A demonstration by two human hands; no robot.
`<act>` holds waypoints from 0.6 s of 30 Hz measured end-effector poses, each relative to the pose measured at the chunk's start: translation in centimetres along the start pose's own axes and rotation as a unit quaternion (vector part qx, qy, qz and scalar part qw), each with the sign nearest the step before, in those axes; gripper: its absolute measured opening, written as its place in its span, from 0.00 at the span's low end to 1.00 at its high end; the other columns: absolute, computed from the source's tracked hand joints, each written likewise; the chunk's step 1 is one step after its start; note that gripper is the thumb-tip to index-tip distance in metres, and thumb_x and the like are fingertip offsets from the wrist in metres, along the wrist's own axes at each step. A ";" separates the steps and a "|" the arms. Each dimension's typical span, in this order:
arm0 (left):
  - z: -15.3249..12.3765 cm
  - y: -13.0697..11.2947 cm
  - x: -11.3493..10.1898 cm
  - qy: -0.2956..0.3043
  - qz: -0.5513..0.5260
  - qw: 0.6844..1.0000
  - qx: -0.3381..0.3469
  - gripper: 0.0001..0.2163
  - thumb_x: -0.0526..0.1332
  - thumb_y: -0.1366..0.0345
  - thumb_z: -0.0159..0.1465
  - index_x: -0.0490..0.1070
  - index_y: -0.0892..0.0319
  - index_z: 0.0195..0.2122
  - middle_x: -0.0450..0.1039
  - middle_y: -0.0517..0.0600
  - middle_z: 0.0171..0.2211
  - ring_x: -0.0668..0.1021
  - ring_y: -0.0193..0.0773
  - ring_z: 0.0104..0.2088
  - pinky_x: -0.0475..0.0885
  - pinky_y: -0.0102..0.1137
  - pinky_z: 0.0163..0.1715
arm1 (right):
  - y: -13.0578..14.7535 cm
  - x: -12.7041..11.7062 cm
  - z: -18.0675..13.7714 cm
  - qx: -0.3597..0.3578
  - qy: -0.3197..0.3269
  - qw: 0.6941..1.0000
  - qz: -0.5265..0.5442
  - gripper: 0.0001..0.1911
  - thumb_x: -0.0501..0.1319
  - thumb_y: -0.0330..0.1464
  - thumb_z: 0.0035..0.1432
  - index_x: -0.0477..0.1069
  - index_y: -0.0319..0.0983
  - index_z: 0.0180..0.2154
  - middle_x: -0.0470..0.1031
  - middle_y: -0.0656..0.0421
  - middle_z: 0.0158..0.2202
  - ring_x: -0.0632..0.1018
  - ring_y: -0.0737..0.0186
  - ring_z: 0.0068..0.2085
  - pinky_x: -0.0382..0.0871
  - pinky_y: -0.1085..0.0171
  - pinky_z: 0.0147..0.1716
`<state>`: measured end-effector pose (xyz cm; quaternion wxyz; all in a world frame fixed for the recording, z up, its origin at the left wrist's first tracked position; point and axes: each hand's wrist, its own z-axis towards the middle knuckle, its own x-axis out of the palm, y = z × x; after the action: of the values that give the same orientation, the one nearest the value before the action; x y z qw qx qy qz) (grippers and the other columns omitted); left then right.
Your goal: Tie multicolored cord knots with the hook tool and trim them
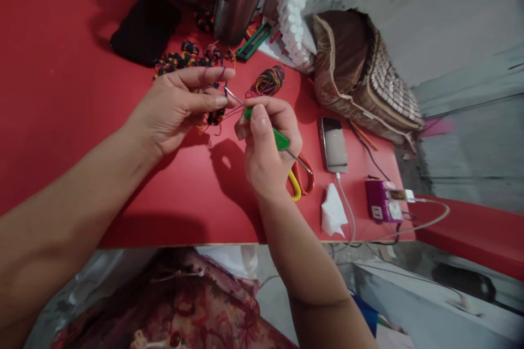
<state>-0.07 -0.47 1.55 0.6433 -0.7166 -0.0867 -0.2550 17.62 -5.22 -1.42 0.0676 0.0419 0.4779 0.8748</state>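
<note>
A crochet hook (280, 139) with a green grip and thin metal shafts is pinched in my right hand (272, 147). Its tip meets the yarn at my left hand (184, 98). The thumb and fingers of that left hand close on a dark multicoloured crochet piece (215, 116), and yarn loops round the raised index finger. Behind the left hand, more of the bumpy crochet work (180, 60) lies on the red table (172, 196). A small ball of multicoloured yarn (268, 80) rests beyond my right hand.
Scissors (305, 177) with orange and yellow handles lie partly behind my right wrist. A charging phone (333, 144), crumpled tissue (333, 211) and purple box (382, 200) are to the right. A dark phone-like object (145, 28), metal bottle (241, 0), green cutter (254, 42) and brown bag (347, 60) stand or lie farther back.
</note>
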 end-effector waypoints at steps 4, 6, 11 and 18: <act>-0.4 0.9 0.9 0.006 0.000 1.000 0.017 0.17 0.88 0.64 0.56 0.89 0.49 0.45 0.92 0.48 0.40 0.92 0.58 0.52 0.88 0.44 0.47 | -0.7 0.0 0.4 0.004 -0.030 0.999 0.026 0.12 0.69 0.50 0.77 0.83 0.52 0.49 0.80 0.62 0.35 0.80 0.59 0.32 0.79 0.58 0.32; -0.5 1.0 1.1 -0.002 0.000 1.000 0.028 0.18 0.87 0.67 0.56 0.89 0.51 0.45 0.91 0.49 0.39 0.92 0.54 0.50 0.88 0.43 0.49 | -0.5 -0.1 0.7 0.042 -0.024 0.998 0.041 0.13 0.71 0.51 0.75 0.83 0.51 0.49 0.82 0.61 0.37 0.82 0.60 0.35 0.82 0.59 0.37; -0.4 0.6 1.3 -0.009 0.051 0.997 0.062 0.22 0.83 0.75 0.54 0.90 0.51 0.50 0.89 0.46 0.37 0.90 0.48 0.45 0.88 0.46 0.54 | 0.1 -0.2 1.4 0.179 -0.026 0.977 0.114 0.15 0.75 0.53 0.69 0.84 0.51 0.45 0.83 0.62 0.39 0.86 0.57 0.42 0.86 0.57 0.45; -0.4 0.8 1.2 0.023 0.123 0.989 0.075 0.34 0.83 0.72 0.57 0.84 0.55 0.66 0.86 0.45 0.31 0.82 0.42 0.29 0.82 0.41 0.34 | -1.3 -1.3 1.8 0.242 0.000 0.957 0.162 0.15 0.73 0.52 0.70 0.83 0.51 0.47 0.86 0.60 0.42 0.89 0.56 0.48 0.90 0.50 0.55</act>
<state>1.29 -1.21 1.42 0.7236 -0.6655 -0.0015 -0.1832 19.27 -3.24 -1.57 -0.0872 0.1340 0.6619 0.7324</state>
